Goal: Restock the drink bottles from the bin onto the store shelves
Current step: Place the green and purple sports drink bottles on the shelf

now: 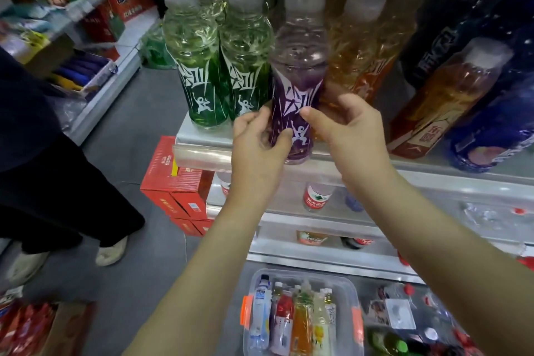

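Purple bottle (294, 113): standing at shelf (202, 136) edge, at 3 o'clock of green bottles (202, 72).
Left hand (257, 141): fingers gripping it.
Right hand (346, 127): fingers pinching it.
Bin (351, 286): holding bottles at 6 o'clock.

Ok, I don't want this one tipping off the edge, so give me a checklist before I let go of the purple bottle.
1. Grip: left hand and right hand both on the purple-labelled clear plastic bottle: ok.
2. Upright: the bottle stands about as vertical as its neighbours: ok.
3. Base fully on the grey metal shelf: it sits at the front lip, its bottom over the edge strip: not ok.
4. Slot: it goes between the green-labelled bottle and the orange-labelled bottle: ok.
5. Room behind it: hidden by the bottle: cannot tell.
6. Label faces forward: ok.
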Action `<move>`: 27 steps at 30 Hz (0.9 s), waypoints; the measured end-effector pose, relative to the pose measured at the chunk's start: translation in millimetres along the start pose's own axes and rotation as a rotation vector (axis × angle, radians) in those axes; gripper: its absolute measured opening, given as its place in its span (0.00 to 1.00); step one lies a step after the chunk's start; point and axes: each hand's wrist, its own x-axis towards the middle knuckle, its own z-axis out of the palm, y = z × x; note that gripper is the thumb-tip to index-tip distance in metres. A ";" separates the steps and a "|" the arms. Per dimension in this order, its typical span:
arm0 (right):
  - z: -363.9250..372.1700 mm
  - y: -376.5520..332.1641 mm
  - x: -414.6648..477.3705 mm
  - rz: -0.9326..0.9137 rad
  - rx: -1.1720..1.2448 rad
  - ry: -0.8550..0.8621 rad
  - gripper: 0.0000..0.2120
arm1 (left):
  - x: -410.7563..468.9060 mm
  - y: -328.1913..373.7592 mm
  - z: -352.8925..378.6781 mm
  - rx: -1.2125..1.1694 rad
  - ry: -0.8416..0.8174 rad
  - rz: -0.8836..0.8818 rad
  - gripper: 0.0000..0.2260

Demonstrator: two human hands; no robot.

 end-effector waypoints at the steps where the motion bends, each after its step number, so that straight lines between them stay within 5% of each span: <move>1: -0.1 2.4 -1.2 -0.015 -0.017 0.016 0.15 | 1.5 -3.9 0.5 0.015 0.008 0.005 0.16; 4: -5.2 10.1 -2.4 -0.088 -0.098 0.189 0.10 | 6.1 -13.4 0.7 0.055 0.007 0.017 0.14; 6: -10.7 15.0 3.3 -0.094 -0.158 0.307 0.16 | 8.7 -15.4 0.6 0.072 0.011 0.018 0.12; 11: -20.7 29.7 27.6 0.049 -0.259 0.152 0.30 | 9.3 -18.6 -0.4 0.219 0.021 0.049 0.13; 19: -30.9 45.1 42.7 -0.037 -0.519 0.089 0.30 | -1.6 -23.0 8.0 0.333 0.036 0.062 0.28; 27: -43.1 35.0 44.5 -0.041 -0.649 -0.011 0.26 | 6.8 -27.3 18.1 0.354 0.158 0.092 0.19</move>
